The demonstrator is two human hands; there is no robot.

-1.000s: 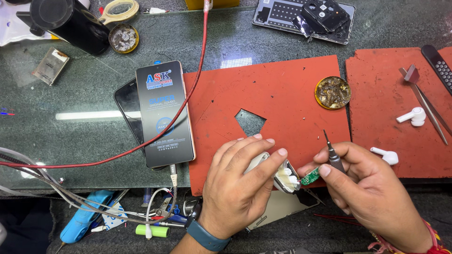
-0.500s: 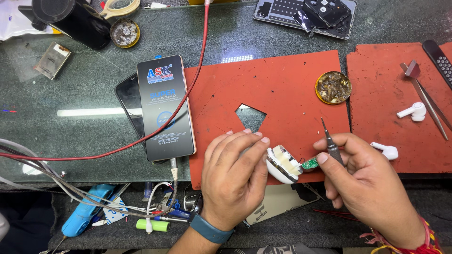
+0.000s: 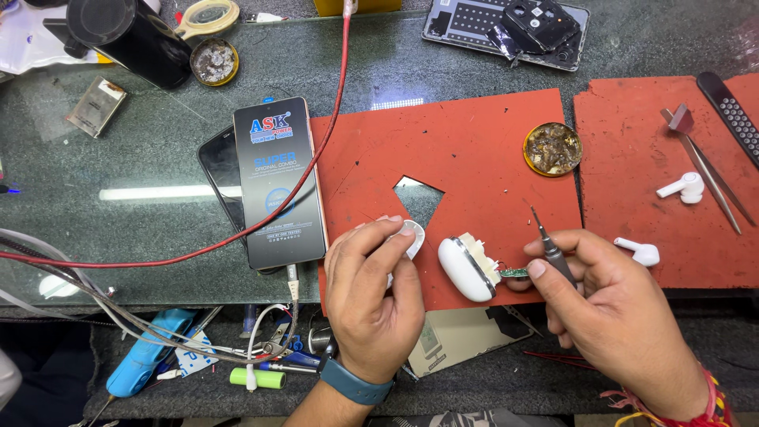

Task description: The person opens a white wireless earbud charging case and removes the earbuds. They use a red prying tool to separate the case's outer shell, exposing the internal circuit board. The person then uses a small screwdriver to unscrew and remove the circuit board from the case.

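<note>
My left hand [image 3: 370,296] grips a small white plastic cover piece [image 3: 412,237] between thumb and fingers over the red mat [image 3: 458,158]. Just to its right lies the opened white earbud case body [image 3: 465,267] with a small green circuit board [image 3: 514,273] sticking out of it. My right hand [image 3: 621,316] holds a thin dark screwdriver [image 3: 549,245], tip pointing up and left, with its fingers touching the circuit board end of the case.
A phone [image 3: 278,182] on a charging cable lies left of the mat, a red cable [image 3: 316,158] crossing it. Two white earbuds [image 3: 681,188] [image 3: 639,251], tweezers [image 3: 711,182] and a brass tin [image 3: 552,149] sit right. Tools and cables clutter the lower shelf.
My left hand has let go of the case body and pulled left with the white cover piece. The case now lies apart on the mat, by my right hand.
</note>
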